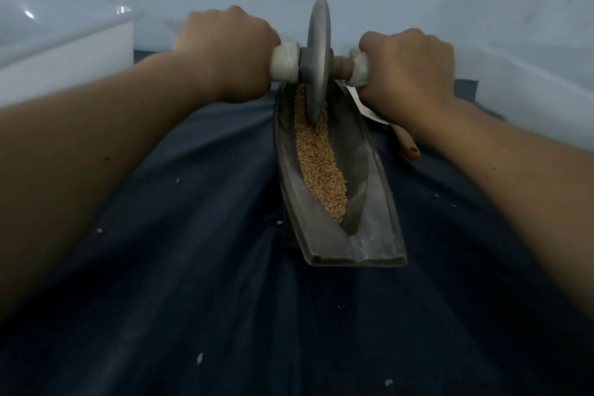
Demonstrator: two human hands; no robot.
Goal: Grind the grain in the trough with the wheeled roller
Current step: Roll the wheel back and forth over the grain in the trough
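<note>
A long grey boat-shaped metal trough [373, 202] lies on a dark blue cloth, running away from me. Tan grain [318, 161] fills its groove. The wheeled roller [318, 58], a grey metal disc on an axle with pale wrapped handles, stands upright at the far end of the trough, its rim down in the grain. My left hand [225, 51] grips the left handle. My right hand [408, 67] grips the right handle. Both fists hide most of the handles.
The dark blue cloth [193, 267] is creased and dotted with several stray grains. A wooden stick [408, 145] lies right of the trough, under my right wrist. A white box [64, 58] stands at the far left, with a pale wall behind.
</note>
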